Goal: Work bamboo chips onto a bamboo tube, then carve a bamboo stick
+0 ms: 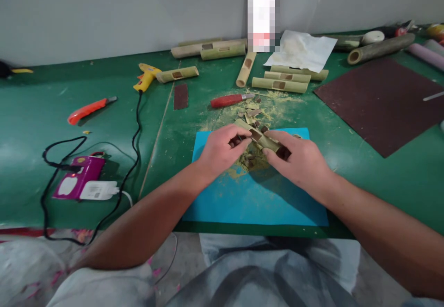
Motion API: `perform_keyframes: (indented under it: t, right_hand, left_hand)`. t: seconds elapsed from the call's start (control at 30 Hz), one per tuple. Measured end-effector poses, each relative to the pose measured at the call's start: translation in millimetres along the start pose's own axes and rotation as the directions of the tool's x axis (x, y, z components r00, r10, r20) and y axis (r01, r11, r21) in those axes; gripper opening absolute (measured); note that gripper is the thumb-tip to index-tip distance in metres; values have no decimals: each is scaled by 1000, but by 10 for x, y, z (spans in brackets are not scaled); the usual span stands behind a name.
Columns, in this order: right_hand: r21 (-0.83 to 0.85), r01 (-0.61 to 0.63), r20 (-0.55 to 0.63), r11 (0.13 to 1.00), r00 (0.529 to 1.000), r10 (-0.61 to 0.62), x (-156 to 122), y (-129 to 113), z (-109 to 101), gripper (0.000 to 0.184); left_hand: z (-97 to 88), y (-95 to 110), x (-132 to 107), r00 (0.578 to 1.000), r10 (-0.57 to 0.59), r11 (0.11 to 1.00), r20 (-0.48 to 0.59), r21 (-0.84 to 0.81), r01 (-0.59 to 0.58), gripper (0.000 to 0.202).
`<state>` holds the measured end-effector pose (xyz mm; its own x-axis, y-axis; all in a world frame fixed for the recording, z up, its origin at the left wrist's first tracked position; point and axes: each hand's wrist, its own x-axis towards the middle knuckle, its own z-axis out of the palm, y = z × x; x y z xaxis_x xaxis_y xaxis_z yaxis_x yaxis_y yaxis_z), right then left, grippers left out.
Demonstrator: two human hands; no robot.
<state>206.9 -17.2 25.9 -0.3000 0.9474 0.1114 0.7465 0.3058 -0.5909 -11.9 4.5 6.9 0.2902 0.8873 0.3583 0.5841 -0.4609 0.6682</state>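
Grip of left hand (222, 152), right hand (301, 160) clasps bamboo (261, 137) over green table (52, 108) by wall (104, 11).

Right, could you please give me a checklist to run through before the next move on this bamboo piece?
1. Grip: left hand and right hand hold the bamboo piece: ok.
2. Piece held over the blue mat: ok.
3. Hands apart from the red-handled knife: ok.
4. Mat free of shavings: not ok, piled under the hands.
5. Piece's notch cleared: cannot tell.
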Motion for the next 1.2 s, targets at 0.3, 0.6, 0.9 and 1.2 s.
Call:
perform_keyframes:
  t: [0.3, 0.6, 0.9, 1.2]
  right_hand:
    - [-99, 73, -6, 992, 997, -74, 9, 37, 30, 44]
    - [-196, 104, -30, 975, 993, -112, -16, 17, 43, 41]
    - [-227, 153, -80, 962, 981, -175, 17, 88, 85, 40]
    - [-305, 184, -67, 934, 975, -214, -2, 71, 99, 42]
  left_hand:
    - [9, -10, 7, 999, -15, 1000, 28, 20, 14, 12]
    - [-3, 6, 18, 999, 8, 1000, 40, 1, -8, 10]
    - [-29, 8, 38, 996, 83, 996, 29, 16, -84, 12]
    - [-36, 27, 2, 983, 185, 975, 12, 122, -185, 13]
